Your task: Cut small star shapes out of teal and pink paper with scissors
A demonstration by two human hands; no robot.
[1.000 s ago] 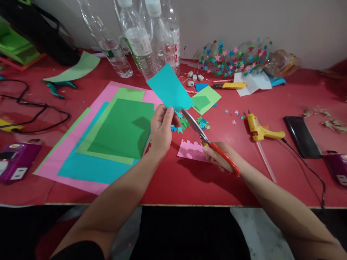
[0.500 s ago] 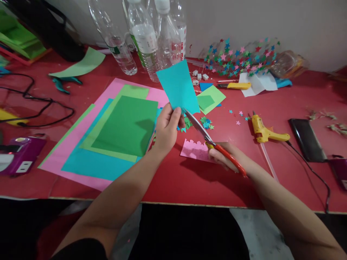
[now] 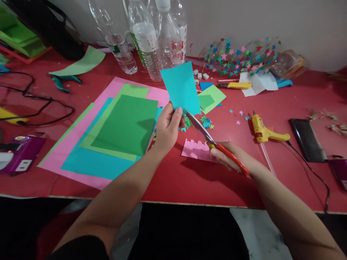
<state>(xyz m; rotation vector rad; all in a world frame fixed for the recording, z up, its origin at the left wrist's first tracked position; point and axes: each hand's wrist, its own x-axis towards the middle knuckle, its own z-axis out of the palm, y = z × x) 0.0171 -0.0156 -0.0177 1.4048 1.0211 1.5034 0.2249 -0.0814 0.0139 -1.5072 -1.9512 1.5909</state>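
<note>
A red table (image 3: 168,187) is covered at its left by stacked coloured sheets (image 3: 124,124), and clear bottles (image 3: 148,39) are stood behind. Above the table, a turquoise card (image 3: 181,85) is pinched at its lower edge between thumb and fingers of the left hand (image 3: 168,124). Red-handled scissors (image 3: 219,147) are gripped in the right hand (image 3: 235,151), their tips brought to that edge beside the thumb. A scalloped pink strip (image 3: 196,150) is partly hidden by the right hand. Small stars (image 3: 207,122) are scattered beyond the blades
</note>
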